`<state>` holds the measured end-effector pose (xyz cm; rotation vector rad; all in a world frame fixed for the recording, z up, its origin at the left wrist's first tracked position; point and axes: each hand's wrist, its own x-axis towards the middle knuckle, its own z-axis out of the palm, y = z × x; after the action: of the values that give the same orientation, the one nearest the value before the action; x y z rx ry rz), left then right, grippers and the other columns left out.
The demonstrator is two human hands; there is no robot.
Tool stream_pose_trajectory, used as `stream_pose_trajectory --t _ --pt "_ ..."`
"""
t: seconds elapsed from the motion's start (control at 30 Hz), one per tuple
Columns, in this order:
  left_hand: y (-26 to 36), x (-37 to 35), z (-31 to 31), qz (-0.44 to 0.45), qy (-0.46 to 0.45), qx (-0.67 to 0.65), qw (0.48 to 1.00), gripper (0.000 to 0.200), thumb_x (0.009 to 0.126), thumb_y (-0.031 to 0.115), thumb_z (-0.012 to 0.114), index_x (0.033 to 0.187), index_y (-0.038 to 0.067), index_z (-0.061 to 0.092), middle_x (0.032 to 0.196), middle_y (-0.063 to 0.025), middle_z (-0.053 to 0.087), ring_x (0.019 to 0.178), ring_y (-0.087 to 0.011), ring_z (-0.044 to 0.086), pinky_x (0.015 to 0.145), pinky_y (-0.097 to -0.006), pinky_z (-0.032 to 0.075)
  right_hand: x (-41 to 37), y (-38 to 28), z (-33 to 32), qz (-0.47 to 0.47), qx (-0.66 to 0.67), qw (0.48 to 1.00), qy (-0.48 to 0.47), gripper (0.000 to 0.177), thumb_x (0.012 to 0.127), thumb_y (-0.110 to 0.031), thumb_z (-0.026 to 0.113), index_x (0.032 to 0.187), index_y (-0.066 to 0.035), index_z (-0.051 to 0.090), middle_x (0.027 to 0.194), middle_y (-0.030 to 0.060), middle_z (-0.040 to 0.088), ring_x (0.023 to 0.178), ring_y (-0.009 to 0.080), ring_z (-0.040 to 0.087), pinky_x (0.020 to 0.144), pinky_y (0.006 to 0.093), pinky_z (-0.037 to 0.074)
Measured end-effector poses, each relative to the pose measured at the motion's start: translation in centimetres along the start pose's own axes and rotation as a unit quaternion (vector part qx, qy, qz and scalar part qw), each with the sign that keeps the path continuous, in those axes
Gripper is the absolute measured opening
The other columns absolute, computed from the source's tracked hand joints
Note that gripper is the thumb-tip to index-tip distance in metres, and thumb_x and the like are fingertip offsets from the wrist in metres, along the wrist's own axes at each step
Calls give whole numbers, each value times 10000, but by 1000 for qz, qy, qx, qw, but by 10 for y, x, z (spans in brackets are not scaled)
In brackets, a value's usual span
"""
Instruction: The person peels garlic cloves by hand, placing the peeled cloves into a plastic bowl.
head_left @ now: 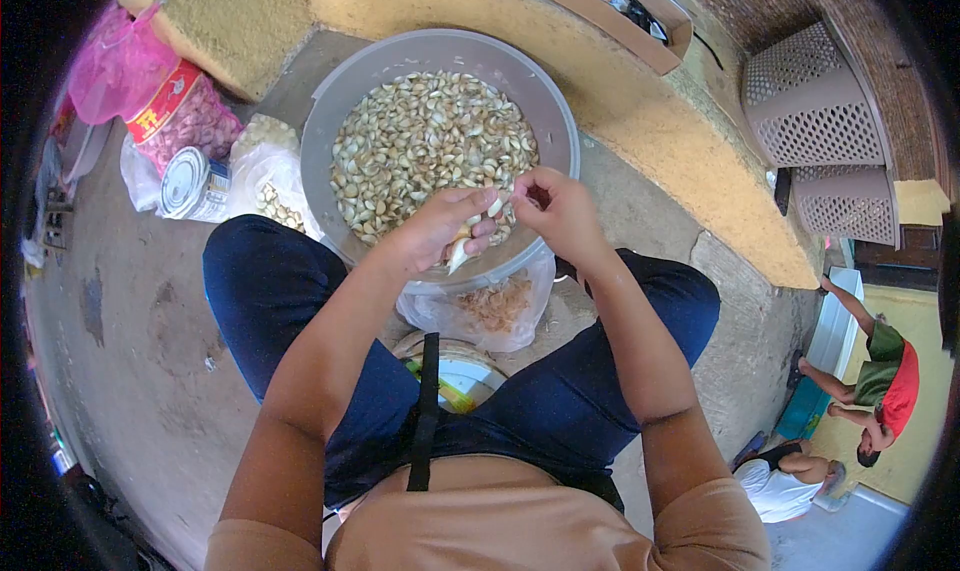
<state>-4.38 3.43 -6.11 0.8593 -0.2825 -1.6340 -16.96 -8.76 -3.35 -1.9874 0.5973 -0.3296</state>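
Observation:
My left hand (440,229) is closed around garlic cloves, its palm turned up. One pale garlic clove (496,207) shows at its fingertips, and a whitish piece (458,257), clove or skin, hangs below the fingers. On the other side, my right hand (566,213) pinches thumb and forefinger together at the end of that clove; the exact contact is partly hidden. Both hands are over the near edge of a big grey basin (312,136). Loose garlic cloves (430,136), mostly in their skins, fill its bottom.
Beneath the basin's near rim lies a plastic bag (535,306) with brownish skins. To the left are a pink mesh sack (200,121), a tin (183,183) and a bag of cloves (272,186). A ledge (620,121) carries a cardboard box (640,31). Two people are at far right.

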Motion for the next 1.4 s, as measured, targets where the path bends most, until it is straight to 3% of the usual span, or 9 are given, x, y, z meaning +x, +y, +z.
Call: stream_pose_trajectory --t 0.5,0.7,0.87,0.97,1.07,1.2,1.3,1.37,1.4 --pt "4 -2 0 16 11 229 973 178 841 201 501 834 23 494 578 -1 455 446 -83 425 418 -208 316 7 9 -12 120 198 971 -63 99 776 -112 579 810 -25 547 628 -15 501 546 62 452 498 206 371" --pt "11 1 -10 85 91 288 950 234 804 211 574 874 -1 505 555 -7 474 446 -75 418 429 -212 326 -2 37 -11 53 -129 965 -224 142 698 -145 618 751 -19 579 654 78 574 613 179 558 576 303 440" --pt "25 -9 -5 96 129 316 935 266 754 206 635 890 -1 539 596 -25 500 462 -75 439 447 -220 360 -27 84 41 22 -371 837 -401 293 626 -227 659 837 -29 617 807 140 612 753 307 581 662 370 454" --pt "35 -17 -5 121 195 456 860 301 707 252 671 863 13 575 663 -67 554 533 -120 511 515 -255 418 -40 109 62 -9 -363 750 -553 343 602 -248 657 877 -45 626 845 148 610 772 302 583 664 383 451" --pt "52 -29 -24 151 266 597 742 378 664 316 686 884 22 595 742 -110 598 646 -190 572 611 -293 452 -48 138 71 -10 -355 736 -576 310 605 -255 637 835 -47 644 799 155 612 737 307 585 646 391 449" --pt "97 -66 -54 142 360 595 704 452 644 364 675 903 2 594 781 -149 608 734 -245 585 670 -316 455 -41 145 70 19 -374 763 -527 230 619 -234 608 720 -30 644 705 160 606 678 314 582 624 396 448" --pt "136 -106 -83 70 481 605 631 408 658 347 656 870 4 591 652 -109 597 466 -174 540 485 -312 443 -38 138 66 0 -374 793 -481 203 618 -214 597 671 -21 635 668 162 599 652 314 579 611 398 445" --pt "153 -130 -146 52 482 705 518 426 646 309 665 899 -21 572 739 -159 605 648 -254 589 605 -343 459 -38 135 66 2 -371 800 -471 200 615 -207 595 679 -21 632 672 161 599 652 314 578 607 398 444" --pt "155 -140 -163 49 484 710 509 431 641 300 671 896 -32 567 818 -197 602 800 -297 585 702 -366 449 -38 138 68 -1 -363 809 -462 203 614 -210 597 682 -22 630 672 161 598 654 313 578 606 397 445"
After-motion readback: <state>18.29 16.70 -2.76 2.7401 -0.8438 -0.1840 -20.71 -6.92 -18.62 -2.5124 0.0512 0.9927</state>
